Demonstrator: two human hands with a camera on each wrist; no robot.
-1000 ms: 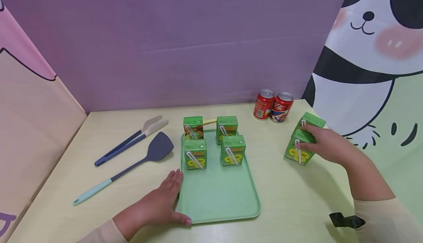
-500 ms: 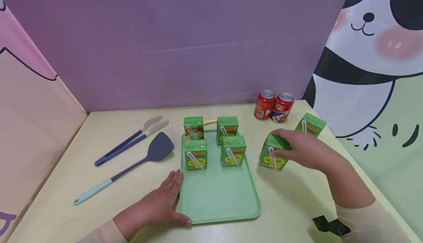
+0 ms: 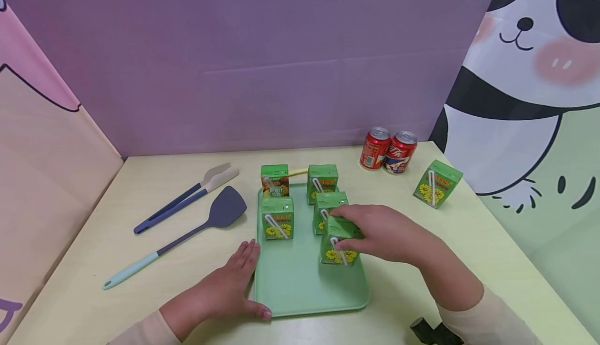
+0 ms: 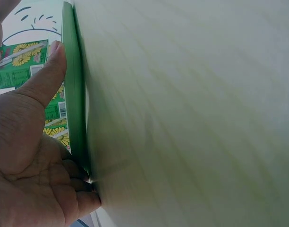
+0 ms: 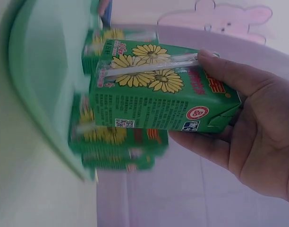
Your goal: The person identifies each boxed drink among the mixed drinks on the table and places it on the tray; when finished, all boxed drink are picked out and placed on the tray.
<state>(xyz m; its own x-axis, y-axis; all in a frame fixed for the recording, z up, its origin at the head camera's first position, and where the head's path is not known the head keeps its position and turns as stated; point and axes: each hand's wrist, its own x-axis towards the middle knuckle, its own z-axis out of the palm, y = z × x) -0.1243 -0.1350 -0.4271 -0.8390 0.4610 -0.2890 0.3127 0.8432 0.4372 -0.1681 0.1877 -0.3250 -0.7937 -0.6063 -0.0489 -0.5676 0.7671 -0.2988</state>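
Observation:
My right hand (image 3: 382,233) grips a green drink carton (image 3: 338,256) with yellow daisies and a straw on its front. In the right wrist view this carton (image 5: 144,101) hangs over the tray, with the thumb on its front and fingers behind. My left hand (image 3: 225,290) rests against the left edge and near corner of the light green tray (image 3: 304,295), fingers fairly straight. Its thumb lies along the tray rim (image 4: 74,85) in the left wrist view. Behind the held carton stands another carton (image 3: 323,201), partly hidden. One more carton (image 3: 277,220) stands to its left.
Two cartons, one brown-fronted (image 3: 275,181) and one green (image 3: 322,178), stand by the tray's far end. Another carton (image 3: 437,184) is at the right. Red cans (image 3: 375,149) stand at the back. A spatula (image 3: 225,208) and tongs (image 3: 187,199) lie left of the tray.
My right hand has taken a carton from beside the one at the right and carried it left, over the tray's right side. The left hand has stayed at the tray.

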